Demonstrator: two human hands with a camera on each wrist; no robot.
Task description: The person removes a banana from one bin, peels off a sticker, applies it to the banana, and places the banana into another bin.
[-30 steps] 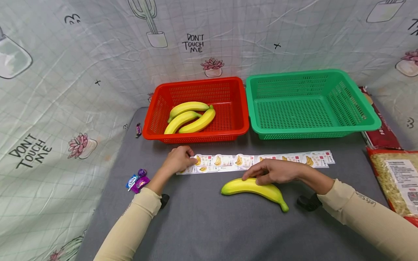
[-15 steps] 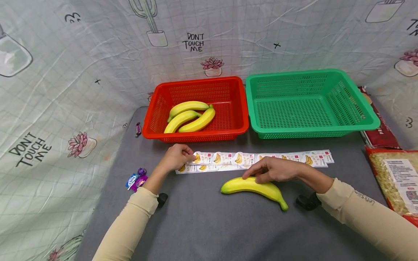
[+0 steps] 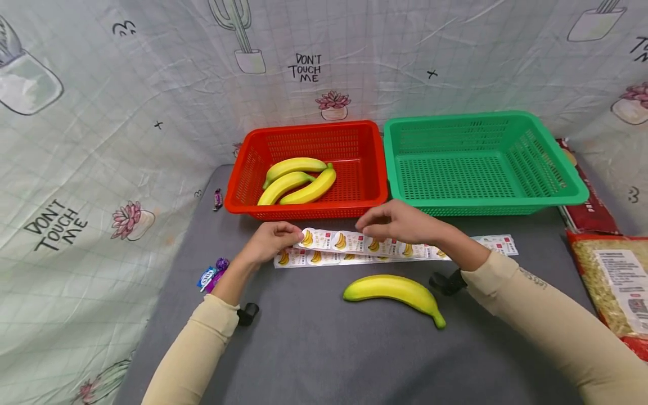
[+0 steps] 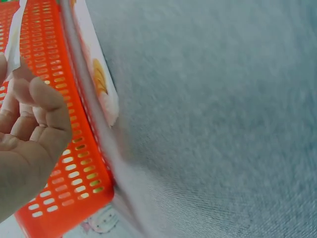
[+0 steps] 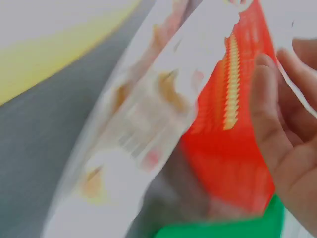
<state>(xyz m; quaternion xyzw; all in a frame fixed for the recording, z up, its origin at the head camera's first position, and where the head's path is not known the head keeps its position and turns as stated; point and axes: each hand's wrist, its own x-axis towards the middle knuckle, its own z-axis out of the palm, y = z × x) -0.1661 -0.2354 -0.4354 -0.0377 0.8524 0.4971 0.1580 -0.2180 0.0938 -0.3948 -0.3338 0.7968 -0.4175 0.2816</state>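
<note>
Head view shows the left hand (image 3: 270, 241) at the left end of a long sticker strip (image 3: 354, 243). Its fingers pinch that end and lift it a little off the gray tabletop (image 3: 314, 349). The strip runs left to right, just in front of the red basket (image 3: 372, 169), which holds three bananas. Next along, the right hand (image 3: 400, 222) pinches the strip near its middle with curled fingers. So both hands hold the same strip, side by side, and the strip's long way goes across from one hand to the other. A loose banana (image 3: 392, 289) lies on the tabletop, nearer to the right hand, and no hand touches it. The green basket (image 3: 557, 163) stands to the right.

Left wrist view shows only bent fingers (image 4: 42, 106) close to the red basket wall. Right wrist view is blurry, but it shows the strip bent up beside the fingers (image 5: 270, 114), which the head view does not.
</note>
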